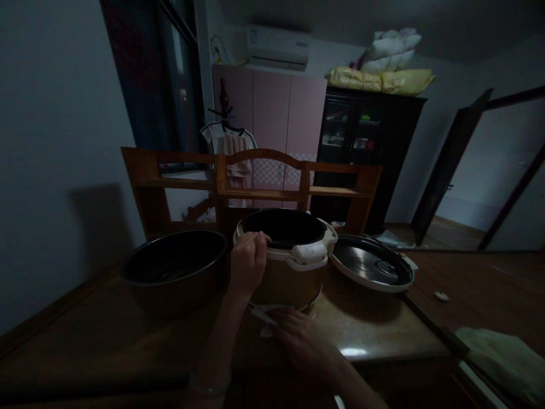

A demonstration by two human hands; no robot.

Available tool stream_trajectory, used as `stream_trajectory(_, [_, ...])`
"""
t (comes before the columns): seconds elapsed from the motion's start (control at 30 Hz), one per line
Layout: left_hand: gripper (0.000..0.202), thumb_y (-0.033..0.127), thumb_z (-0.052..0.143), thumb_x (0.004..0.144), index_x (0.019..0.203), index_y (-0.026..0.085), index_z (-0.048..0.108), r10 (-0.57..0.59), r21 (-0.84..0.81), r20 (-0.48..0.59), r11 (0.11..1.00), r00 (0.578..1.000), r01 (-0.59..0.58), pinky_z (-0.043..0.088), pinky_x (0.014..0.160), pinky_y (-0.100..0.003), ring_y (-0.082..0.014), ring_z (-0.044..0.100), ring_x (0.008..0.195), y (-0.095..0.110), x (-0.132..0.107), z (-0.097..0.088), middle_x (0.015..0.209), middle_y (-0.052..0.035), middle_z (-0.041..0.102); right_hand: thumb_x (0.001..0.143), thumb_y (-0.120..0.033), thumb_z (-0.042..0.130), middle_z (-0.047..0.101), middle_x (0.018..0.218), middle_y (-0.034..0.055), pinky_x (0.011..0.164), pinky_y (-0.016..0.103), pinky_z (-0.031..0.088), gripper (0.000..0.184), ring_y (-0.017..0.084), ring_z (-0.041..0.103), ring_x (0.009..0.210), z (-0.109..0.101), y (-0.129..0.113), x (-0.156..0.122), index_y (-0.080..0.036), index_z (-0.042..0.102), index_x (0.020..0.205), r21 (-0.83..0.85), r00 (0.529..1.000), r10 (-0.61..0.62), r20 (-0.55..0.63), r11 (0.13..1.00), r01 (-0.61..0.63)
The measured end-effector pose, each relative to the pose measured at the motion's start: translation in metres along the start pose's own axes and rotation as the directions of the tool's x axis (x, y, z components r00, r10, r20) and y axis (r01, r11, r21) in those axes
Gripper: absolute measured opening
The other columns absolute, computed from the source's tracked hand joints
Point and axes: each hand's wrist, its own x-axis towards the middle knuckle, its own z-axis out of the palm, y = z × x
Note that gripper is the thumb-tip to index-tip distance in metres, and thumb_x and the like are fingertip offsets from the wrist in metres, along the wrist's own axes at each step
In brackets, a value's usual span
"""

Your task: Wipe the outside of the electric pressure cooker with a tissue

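An electric cooker with a cream rim and tan body stands on the table, open at the top and dark inside. My left hand is closed over the left front of its rim. Low at the cooker's front base, my right hand presses a crumpled white tissue with its fingers. Left of the cooker sits a dark inner pot. The cooker's lid lies to the right, its metal inner side facing up.
The wooden table has a glossy top and a shelf along its back edge. A white wall rises close on the left. A pale green bag lies at the lower right, below the table's right edge.
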Motion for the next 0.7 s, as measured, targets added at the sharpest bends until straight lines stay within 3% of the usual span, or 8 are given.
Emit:
stream_trajectory(0.2, [0.048,0.038,0.029,0.105,0.092,0.019,0.071,-0.028,-0.034,0.032,0.999,0.999,0.030,0.043,0.092,-0.034,-0.0195,0.065,0.093,0.002,0.003,-0.006,0.091,-0.0055,0.071,0.097,-0.014,0.047,0.059,0.143,0.0094,0.121,0.041,0.034,0.050,0.019,0.043,0.142,-0.018,0.000,-0.019,-0.020,0.046,0.147,0.045,0.998,0.061,0.028,0.997,-0.063])
stream_trajectory(0.3, [0.051,0.041,0.029,0.105,0.093,0.021,0.075,-0.048,-0.077,0.120,0.995,0.992,0.058,0.043,0.093,-0.033,-0.0184,0.066,0.094,-0.001,0.011,-0.018,0.095,-0.0035,0.074,0.095,-0.012,0.045,0.060,0.142,0.0102,0.122,0.042,0.033,0.050,0.019,0.044,0.142,-0.026,0.000,-0.028,-0.018,0.050,0.144,0.033,0.998,0.058,0.028,0.998,-0.059])
stream_trajectory(0.4, [0.055,0.043,0.027,0.105,0.093,0.024,0.077,-0.044,-0.096,0.228,0.993,0.973,0.067,0.043,0.091,-0.031,-0.0172,0.067,0.091,-0.006,0.020,-0.029,0.095,-0.0009,0.076,0.093,-0.010,0.044,0.055,0.147,0.0122,0.123,0.046,0.033,0.057,0.021,0.042,0.144,-0.026,0.007,-0.041,-0.015,0.043,0.149,-0.018,0.999,0.038,0.013,0.999,-0.038])
stream_trajectory(0.47, [0.057,0.044,0.026,0.105,0.093,0.024,0.078,-0.036,-0.095,0.257,0.994,0.966,0.062,0.042,0.091,-0.031,-0.0175,0.067,0.091,-0.009,0.023,-0.032,0.094,-0.0006,0.076,0.092,-0.008,0.042,0.049,0.152,0.0134,0.121,0.048,0.036,0.061,0.023,0.038,0.147,-0.023,0.014,-0.054,-0.013,0.037,0.153,-0.074,0.999,0.030,-0.045,0.997,-0.033])
stream_trajectory(0.53, [0.057,0.044,0.026,0.105,0.095,0.024,0.078,-0.034,-0.096,0.250,0.994,0.968,0.060,0.042,0.091,-0.032,-0.0177,0.067,0.091,-0.010,0.023,-0.031,0.095,-0.0008,0.077,0.092,-0.005,0.040,0.041,0.157,0.0148,0.119,0.051,0.039,0.063,0.027,0.032,0.150,-0.020,0.022,-0.067,-0.012,0.033,0.155,-0.125,0.981,0.043,-0.187,0.990,-0.067])
stream_trajectory(0.6, [0.056,0.043,0.026,0.105,0.096,0.023,0.078,-0.036,-0.103,0.228,0.993,0.973,0.061,0.043,0.091,-0.031,-0.0173,0.067,0.091,-0.010,0.020,-0.029,0.096,-0.0010,0.077,0.094,-0.005,0.039,0.035,0.160,0.0152,0.116,0.056,0.041,0.061,0.031,0.028,0.151,-0.018,0.031,-0.077,-0.014,0.034,0.155,-0.126,0.907,0.123,-0.403,0.974,-0.188])
stream_trajectory(0.7, [0.054,0.041,0.028,0.105,0.099,0.023,0.078,-0.030,-0.102,0.202,0.993,0.979,0.051,0.043,0.091,-0.031,-0.0169,0.067,0.092,-0.008,0.015,-0.025,0.098,-0.0014,0.076,0.097,-0.006,0.043,0.038,0.159,0.0133,0.112,0.056,0.046,0.057,0.032,0.036,0.148,-0.017,0.039,-0.079,-0.022,0.040,0.152,-0.037,0.713,0.256,-0.653,0.930,-0.367])
